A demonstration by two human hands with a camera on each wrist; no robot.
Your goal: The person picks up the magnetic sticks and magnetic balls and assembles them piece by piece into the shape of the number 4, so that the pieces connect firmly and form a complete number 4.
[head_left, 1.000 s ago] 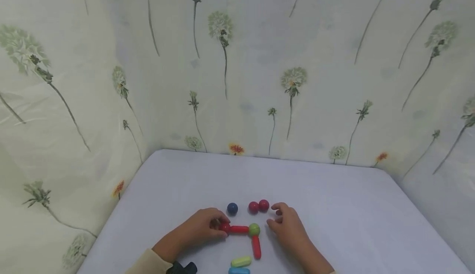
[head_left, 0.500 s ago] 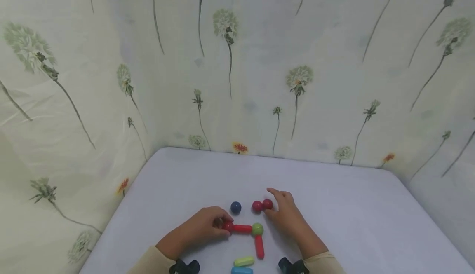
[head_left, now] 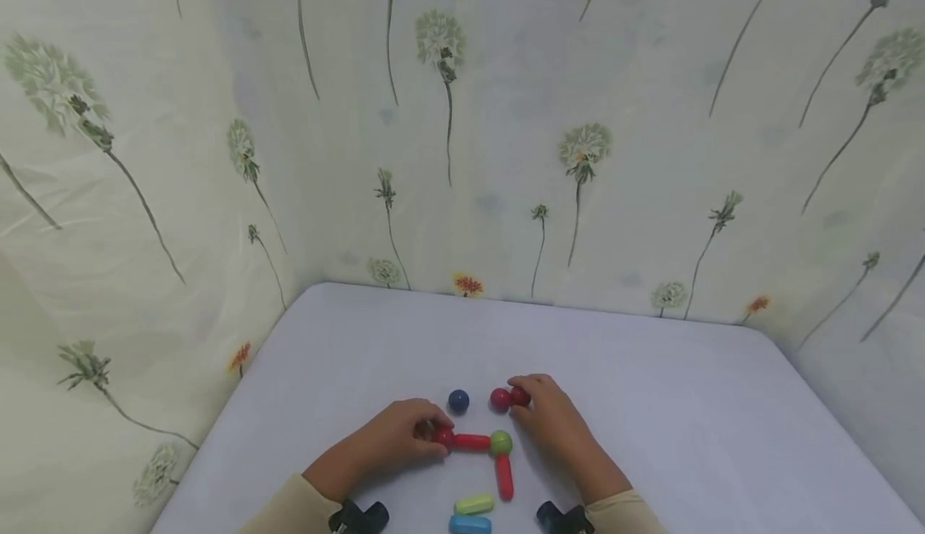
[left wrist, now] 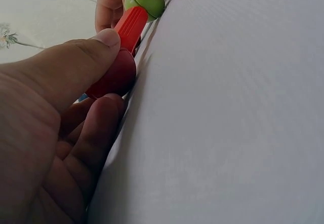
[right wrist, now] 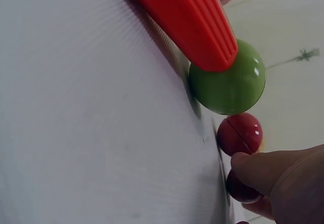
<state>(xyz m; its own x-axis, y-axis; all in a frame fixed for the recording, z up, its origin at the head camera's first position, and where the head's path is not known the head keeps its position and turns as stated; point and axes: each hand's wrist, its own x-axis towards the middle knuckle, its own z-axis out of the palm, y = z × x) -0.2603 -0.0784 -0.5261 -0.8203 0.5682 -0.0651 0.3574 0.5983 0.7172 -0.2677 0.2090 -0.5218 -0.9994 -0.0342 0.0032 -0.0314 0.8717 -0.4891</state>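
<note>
My left hand (head_left: 405, 436) holds a red ball (left wrist: 115, 74) between thumb and fingers. That ball meets one end of a red rod (head_left: 472, 442), whose other end meets a green ball (head_left: 501, 442). From the green ball a second red rod (head_left: 503, 479) runs toward the front, making an L shape on the table. Farther back, my right hand (head_left: 555, 421) pinches the right one of two neighbouring red balls, with the thumb over its near side. The other red ball (right wrist: 240, 134) sits just beside it, untouched by the fingers.
A dark blue ball (head_left: 458, 401) lies behind the left hand's fingertips. Near the front are a yellow-green rod (head_left: 474, 504) and a light blue rod (head_left: 470, 524). The white table (head_left: 650, 405) ends at a flower-patterned cloth (head_left: 491, 116) behind and at the sides.
My right hand has moved left to the right-hand red ball, and its fingers have closed round it. The left hand keeps its hold on its red ball.
</note>
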